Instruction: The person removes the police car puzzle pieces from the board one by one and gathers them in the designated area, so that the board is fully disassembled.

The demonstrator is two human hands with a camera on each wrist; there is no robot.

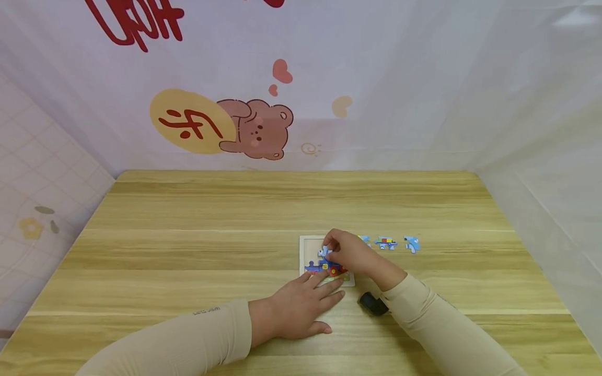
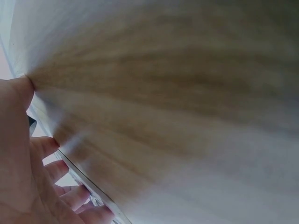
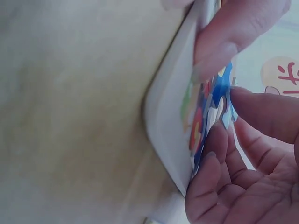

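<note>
A square puzzle board (image 1: 302, 256) with a pale frame lies on the table, its lower part filled with blue, red and green pieces. My right hand (image 1: 354, 253) pinches a light blue puzzle piece (image 1: 322, 252) over the board's middle; in the right wrist view the right hand (image 3: 252, 158) holds that piece (image 3: 228, 112) between thumb and fingers, tilted up from the board (image 3: 163, 112). My left hand (image 1: 301, 308) lies spread with its fingertips on the board's lower edge; the left wrist view shows the left hand (image 2: 28, 172) with fingers slightly bent at the frame (image 2: 96, 189).
Loose puzzle pieces lie right of the board: one partly behind my right hand, a multicoloured one (image 1: 386, 243) and a light blue one (image 1: 412, 244). A small black object (image 1: 372, 303) rests beside my right sleeve. A printed curtain (image 1: 376, 130) hangs behind the wooden table (image 1: 188, 209).
</note>
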